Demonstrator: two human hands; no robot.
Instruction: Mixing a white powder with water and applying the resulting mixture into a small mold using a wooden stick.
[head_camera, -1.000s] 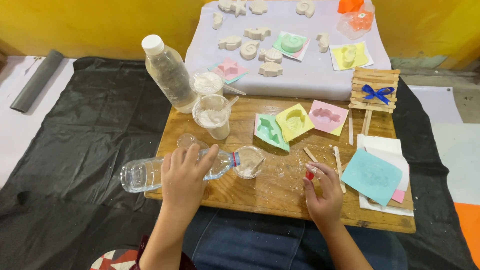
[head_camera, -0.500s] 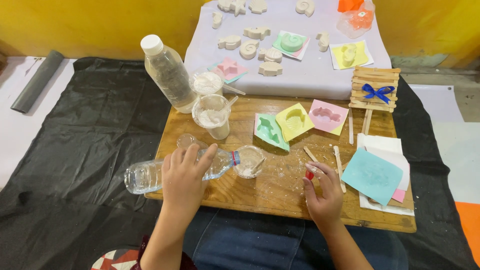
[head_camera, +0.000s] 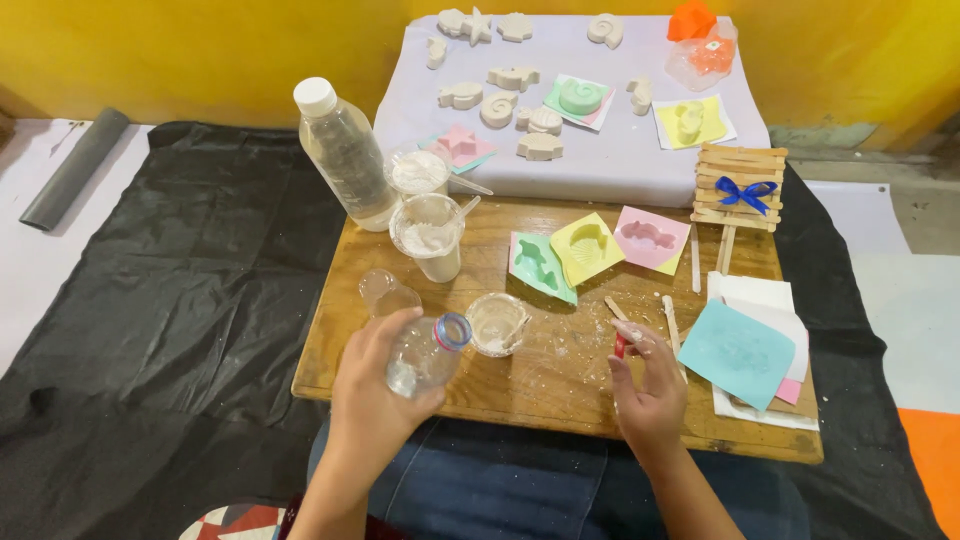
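My left hand (head_camera: 375, 395) grips a small clear plastic bottle (head_camera: 425, 352) with no cap and a blue neck ring. It is tilted, with its mouth just left of a small clear cup (head_camera: 497, 322) smeared with white paste. My right hand (head_camera: 648, 385) hovers over the wooden board (head_camera: 560, 385), its fingertips pinched on a small red thing (head_camera: 619, 347); what it is I cannot make out. Wooden sticks (head_camera: 672, 318) lie just beyond that hand.
A tall capped bottle (head_camera: 343, 152) and two plastic cups of white powder (head_camera: 428, 235) stand at the board's far left. Coloured moulds (head_camera: 585, 250), paper sheets (head_camera: 740, 350) and a stick raft with a blue bow (head_camera: 740, 188) lie to the right. Plaster casts (head_camera: 540, 145) rest on a white cloth beyond.
The small bottle lay nearly flat with its mouth over the little cup; my left hand has swung it up and drawn it back from the cup. My right hand stayed in place.
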